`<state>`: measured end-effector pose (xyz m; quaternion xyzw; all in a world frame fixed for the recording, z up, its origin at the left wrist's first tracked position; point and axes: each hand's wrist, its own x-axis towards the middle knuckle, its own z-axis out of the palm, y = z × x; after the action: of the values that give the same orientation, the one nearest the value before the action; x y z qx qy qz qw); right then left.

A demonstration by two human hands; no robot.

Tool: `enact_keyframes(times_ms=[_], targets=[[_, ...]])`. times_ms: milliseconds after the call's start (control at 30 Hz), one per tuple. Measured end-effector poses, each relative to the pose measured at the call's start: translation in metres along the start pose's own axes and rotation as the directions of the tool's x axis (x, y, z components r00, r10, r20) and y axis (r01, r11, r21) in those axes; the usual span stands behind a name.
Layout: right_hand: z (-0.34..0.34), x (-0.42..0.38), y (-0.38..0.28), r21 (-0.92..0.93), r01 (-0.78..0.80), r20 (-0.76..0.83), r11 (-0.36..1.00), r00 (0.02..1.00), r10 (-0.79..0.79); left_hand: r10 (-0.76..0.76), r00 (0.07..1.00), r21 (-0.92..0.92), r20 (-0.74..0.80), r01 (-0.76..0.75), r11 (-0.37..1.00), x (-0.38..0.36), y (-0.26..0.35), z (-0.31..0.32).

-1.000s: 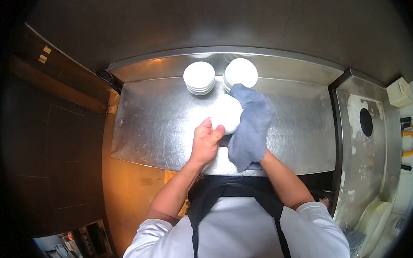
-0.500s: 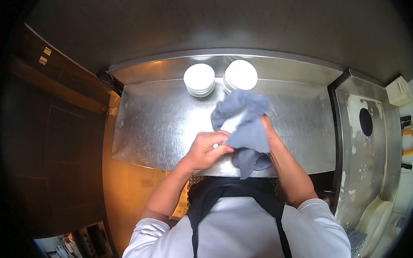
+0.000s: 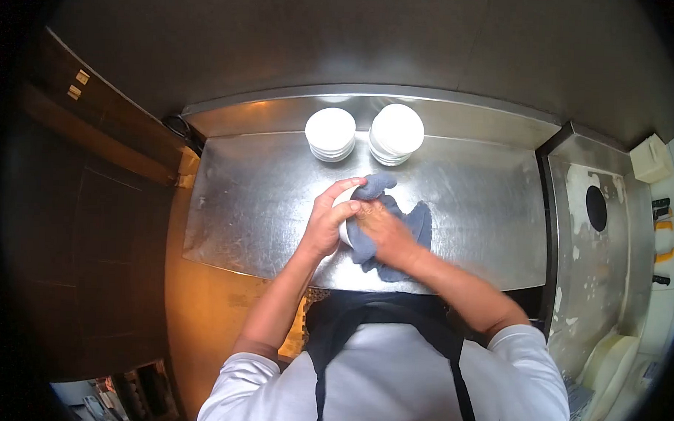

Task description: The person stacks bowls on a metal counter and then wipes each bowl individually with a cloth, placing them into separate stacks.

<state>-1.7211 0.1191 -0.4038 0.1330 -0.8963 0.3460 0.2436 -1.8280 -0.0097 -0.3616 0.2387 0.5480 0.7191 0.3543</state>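
My left hand (image 3: 326, 223) grips a white bowl (image 3: 344, 231) by its side, fingers behind and thumb over the rim. The bowl is tilted, with its inside turned towards the right. My right hand (image 3: 387, 231) presses a blue-grey cloth (image 3: 421, 222) into it, and the fingertips are partly hidden in the fabric. Loose folds of the cloth hang over the rim and to the right of my wrist. Beyond my hands, two stacks of white dishes stand on the steel counter (image 3: 237, 207): a left stack (image 3: 330, 134) and a right stack (image 3: 397, 132).
A steel wall closes off the counter's back. To the right lies a wet steel basin (image 3: 583, 286) with a dark oval opening (image 3: 597, 203). Several knives (image 3: 663, 226) and a whitish box (image 3: 651, 158) are along the far right wall.
My right hand has swung left from the cloth's outer side to the bowl's inside, carrying the cloth along. The bowl, mostly covered before, now shows its rim. My left hand has moved slightly up and left.
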Motion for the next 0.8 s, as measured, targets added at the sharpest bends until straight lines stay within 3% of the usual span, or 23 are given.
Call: enact_keyframes(times_ms=[33, 67, 100, 167, 200, 233, 267, 300, 367, 467, 567, 600, 667, 700, 733, 767, 800], targets=[[0.016, -0.003, -0.012, 0.09, -0.121, -0.083, 0.989, 0.988, 0.128, 0.067, 0.997, 0.1, -0.038, -0.063, 0.993, 0.002, -0.001, -0.001], [0.022, -0.002, -0.033, 0.4, -0.386, 0.089, 0.831, 0.919, 0.384, 0.233, 0.972, 0.409, -0.033, -0.2, 0.89, 0.003, -0.004, -0.001], [0.024, 0.005, -0.039, 0.661, -0.478, 0.18, 0.579, 0.849, 0.496, 0.24, 0.97, 0.395, -0.037, -0.207, 0.895, 0.003, -0.006, -0.003], [0.019, 0.003, -0.037, 0.728, -0.487, 0.24, 0.482, 0.84, 0.486, 0.243, 0.969, 0.376, -0.038, -0.211, 0.902, 0.003, -0.008, -0.011], [0.019, 0.003, -0.03, 0.574, -0.382, 0.152, 0.725, 0.919, 0.364, 0.182, 0.982, 0.362, -0.06, -0.148, 0.92, 0.006, -0.01, -0.015], [0.021, 0.0, -0.018, 0.365, -0.235, 0.099, 0.901, 0.972, 0.213, 0.036, 0.996, 0.156, -0.085, -0.022, 0.987, 0.006, -0.009, -0.017], [0.02, -0.003, -0.005, 0.125, -0.059, 0.088, 0.99, 0.995, 0.048, -0.112, 0.991, -0.06, -0.076, 0.108, 0.992, 0.004, -0.008, -0.02], [0.014, -0.002, 0.01, -0.137, 0.03, 0.188, 0.99, 0.982, -0.003, -0.254, 0.967, -0.269, -0.035, 0.235, 0.934, 0.004, -0.007, -0.021], [0.019, -0.004, 0.019, -0.344, 0.142, 0.192, 0.928, 0.978, -0.079, -0.301, 0.953, -0.338, -0.003, 0.283, 0.898, 0.006, -0.005, -0.023], [0.014, -0.001, -0.006, -0.019, -0.103, 0.271, 0.994, 0.957, 0.104, -0.345, 0.934, -0.48, 0.094, 0.346, 0.806, 0.009, -0.013, -0.043], [-0.001, 0.002, -0.011, 0.437, -0.33, 0.239, 0.837, 0.94, 0.246, -0.314, 0.948, -0.438, -0.052, 0.26, 0.86, -0.003, -0.006, -0.037], [0.001, -0.006, -0.004, 0.457, -0.373, 0.172, 0.807, 0.928, 0.331, -0.18, 0.967, -0.258, -0.181, 0.13, 0.958, -0.002, -0.026, -0.043], [0.01, -0.025, 0.016, 0.5, -0.448, 0.04, 0.741, 0.867, 0.497, -0.108, 0.994, -0.449, -0.005, 0.094, 0.888, -0.012, -0.022, -0.042], [0.004, -0.018, 0.017, 0.621, -0.51, 0.021, 0.595, 0.77, 0.638, -0.06, 0.995, -0.54, 0.081, 0.094, 0.836, -0.019, -0.018, -0.037], [-0.008, -0.004, 0.017, 0.728, -0.534, 0.026, 0.429, 0.647, 0.762, -0.111, 0.993, -0.423, 0.028, 0.113, 0.899, -0.03, 0.004, -0.016], [-0.018, 0.008, 0.018, 0.818, -0.516, 0.052, 0.253, 0.506, 0.861, -0.123, 0.99, -0.331, 0.071, 0.14, 0.933, -0.033, -0.003, -0.011], [-0.022, 0.015, 0.017, 0.858, -0.471, 0.018, 0.204, 0.425, 0.905, -0.098, 0.989, -0.209, 0.107, 0.119, 0.971, -0.036, -0.006, -0.01]])
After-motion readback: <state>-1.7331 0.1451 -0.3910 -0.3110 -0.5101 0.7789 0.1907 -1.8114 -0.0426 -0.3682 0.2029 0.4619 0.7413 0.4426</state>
